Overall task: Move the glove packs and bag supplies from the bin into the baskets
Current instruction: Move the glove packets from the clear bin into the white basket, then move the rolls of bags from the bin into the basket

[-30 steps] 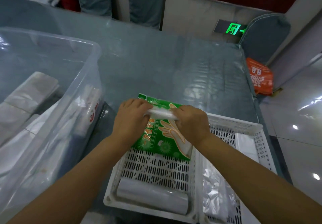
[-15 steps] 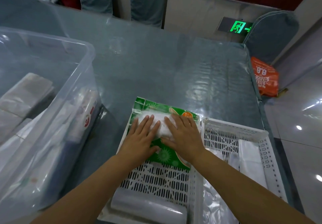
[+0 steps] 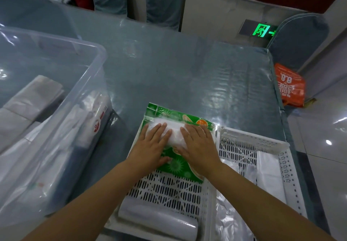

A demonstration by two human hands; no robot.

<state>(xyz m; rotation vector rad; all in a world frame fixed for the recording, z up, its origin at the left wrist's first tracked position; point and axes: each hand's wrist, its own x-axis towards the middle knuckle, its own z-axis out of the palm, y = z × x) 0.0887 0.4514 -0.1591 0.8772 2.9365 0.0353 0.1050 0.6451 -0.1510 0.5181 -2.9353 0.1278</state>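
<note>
We press our left hand (image 3: pixel 153 147) and right hand (image 3: pixel 199 147), flat and fingers spread, side by side on the green glove pack (image 3: pixel 176 167); it lies at the far end of the left basket (image 3: pixel 169 190).

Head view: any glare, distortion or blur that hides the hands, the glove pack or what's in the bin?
Head view: the left hand and right hand are sharp, flat on the green glove pack. Wide-angle bending shows at the edges. Glare streaks the table cover and floor. The clear bin wall hazes its contents.
</note>
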